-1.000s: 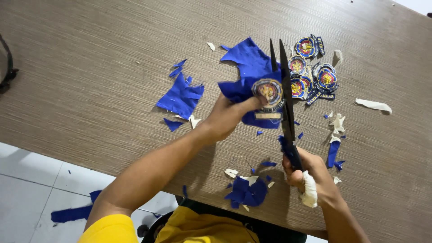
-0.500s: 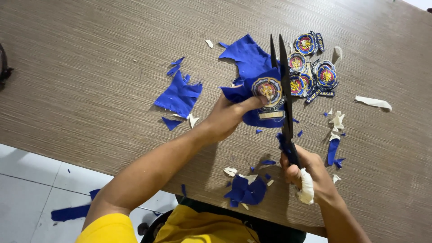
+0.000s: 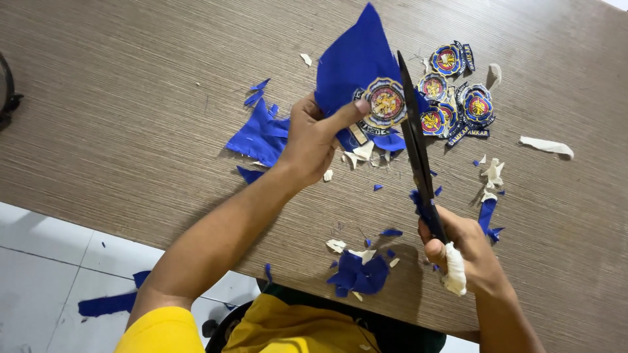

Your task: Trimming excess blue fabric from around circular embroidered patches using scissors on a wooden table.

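Far left of the table [image 3: 131,98], a dark object [image 3: 8,91] pokes in at the picture's edge, too cut off to identify. Below the table's near edge, on the white tiled floor [image 3: 39,274], lies a strip of blue cloth [image 3: 108,304].

On the tabletop, a heap of blue fabric offcuts [image 3: 258,137] sits just left of the left hand [image 3: 314,140]. That hand is clamped on a piece of blue fabric [image 3: 356,62], thumb pressed across its lower edge, lifting it so its pointed top stands up off the table. Stitched on that fabric, just right of the thumb, is a round embroidered patch [image 3: 386,102] in blue, gold and red.

Hard against the patch's right side run the long black scissors [image 3: 415,144], blades nearly closed with tips pointing away from the person, up beside the fabric. Near the table's front edge, between the two forearms, a clump of blue scraps [image 3: 358,274] lies with pale backing bits.

The right hand [image 3: 461,252] grips the scissor handles, fingers through the loops, with a white wrap around one finger [image 3: 453,268].

Beyond the blades to the right, a cluster of finished round patches [image 3: 458,91] rests on the table. Further right, white paper scraps [image 3: 492,173], and one longer white strip [image 3: 546,147] nearest the table's right end.
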